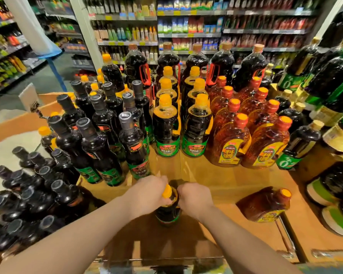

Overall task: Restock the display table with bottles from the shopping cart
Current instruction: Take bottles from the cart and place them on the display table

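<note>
A dark soy sauce bottle [167,213] with a yellow cap and green label stands low in front of the wooden display table [216,178]. My left hand [150,191] is closed around its neck just under the cap. My right hand [194,198] grips the other side of the neck. On the table stand rows of black-capped dark bottles [99,143], yellow-capped dark jugs [165,127] and amber cooking wine jugs [231,139]. One amber jug [264,204] lies on its side at the right. The cart rail [156,265] is blurred at the bottom edge.
Small black-capped bottles [34,194] crowd the lower left. Green-labelled bottles [325,91] stack up at the right. Large red-handled jugs [139,66] line the table's back. Store shelves [188,32] and a blue-edged post [53,62] stand behind. Bare tabletop lies just beyond my hands.
</note>
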`<action>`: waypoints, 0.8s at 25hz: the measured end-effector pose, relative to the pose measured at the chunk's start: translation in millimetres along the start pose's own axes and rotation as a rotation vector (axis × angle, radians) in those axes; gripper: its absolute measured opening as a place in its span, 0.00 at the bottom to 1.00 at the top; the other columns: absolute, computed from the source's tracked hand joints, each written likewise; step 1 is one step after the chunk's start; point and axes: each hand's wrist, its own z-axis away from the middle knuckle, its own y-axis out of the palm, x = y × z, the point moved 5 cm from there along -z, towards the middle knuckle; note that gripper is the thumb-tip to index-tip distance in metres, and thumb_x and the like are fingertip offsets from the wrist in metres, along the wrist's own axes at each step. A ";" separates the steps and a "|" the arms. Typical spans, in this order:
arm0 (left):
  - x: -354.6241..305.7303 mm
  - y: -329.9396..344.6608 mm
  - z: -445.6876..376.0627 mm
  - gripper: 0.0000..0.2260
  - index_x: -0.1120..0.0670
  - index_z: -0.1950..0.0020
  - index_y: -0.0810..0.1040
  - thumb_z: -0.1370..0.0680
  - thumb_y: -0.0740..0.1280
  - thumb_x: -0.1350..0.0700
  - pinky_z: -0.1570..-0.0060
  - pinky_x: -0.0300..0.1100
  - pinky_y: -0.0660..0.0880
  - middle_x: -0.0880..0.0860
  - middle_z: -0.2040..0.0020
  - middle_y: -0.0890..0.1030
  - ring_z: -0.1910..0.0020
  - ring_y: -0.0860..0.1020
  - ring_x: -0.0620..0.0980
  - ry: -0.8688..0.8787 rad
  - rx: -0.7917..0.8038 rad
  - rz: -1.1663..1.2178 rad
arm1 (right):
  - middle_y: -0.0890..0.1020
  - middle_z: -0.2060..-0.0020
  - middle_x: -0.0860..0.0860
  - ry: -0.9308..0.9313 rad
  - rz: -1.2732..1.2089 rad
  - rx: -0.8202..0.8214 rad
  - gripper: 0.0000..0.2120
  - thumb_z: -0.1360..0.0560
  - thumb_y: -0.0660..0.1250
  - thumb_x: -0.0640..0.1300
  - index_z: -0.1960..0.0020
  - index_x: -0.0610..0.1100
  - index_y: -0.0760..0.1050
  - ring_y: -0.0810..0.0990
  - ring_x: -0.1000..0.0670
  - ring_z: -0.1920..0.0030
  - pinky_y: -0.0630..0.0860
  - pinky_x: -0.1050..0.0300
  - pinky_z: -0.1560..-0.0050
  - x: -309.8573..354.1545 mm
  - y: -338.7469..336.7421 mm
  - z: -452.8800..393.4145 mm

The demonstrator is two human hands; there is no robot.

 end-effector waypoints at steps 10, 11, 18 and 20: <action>9.9 35.9 -16.2 0.23 0.53 0.34 0.69 0.22 0.67 0.42 0.55 0.46 0.74 0.54 0.43 0.77 0.47 0.77 0.55 -0.104 0.035 0.013 | 0.80 0.59 0.48 0.030 -0.004 0.076 0.04 0.26 0.62 0.42 0.60 0.47 0.71 0.78 0.42 0.57 0.68 0.56 0.66 -2.2 20.9 -10.3; 10.2 35.7 -16.8 0.23 0.53 0.34 0.69 0.23 0.67 0.42 0.56 0.46 0.73 0.54 0.44 0.77 0.47 0.77 0.55 -0.105 0.044 0.015 | 0.79 0.59 0.48 0.038 -0.022 0.077 0.04 0.26 0.62 0.41 0.60 0.47 0.71 0.78 0.42 0.57 0.69 0.56 0.65 -2.6 21.9 -9.9; 2.4 22.9 -4.5 0.28 0.48 0.29 0.64 0.24 0.66 0.38 0.56 0.48 0.78 0.52 0.44 0.79 0.47 0.79 0.54 -0.106 -0.017 -0.090 | 0.76 0.45 0.49 0.133 -0.258 -0.076 0.16 0.26 0.66 0.46 0.39 0.50 0.76 0.79 0.45 0.47 0.75 0.55 0.51 -10.4 8.5 20.2; -9.2 9.7 5.9 0.28 0.46 0.28 0.63 0.23 0.64 0.37 0.58 0.48 0.78 0.51 0.48 0.80 0.49 0.79 0.53 -0.079 -0.100 -0.185 | 0.76 0.45 0.51 0.149 -0.287 -0.129 0.15 0.26 0.66 0.49 0.40 0.52 0.77 0.78 0.46 0.46 0.74 0.56 0.50 -16.8 -3.2 37.0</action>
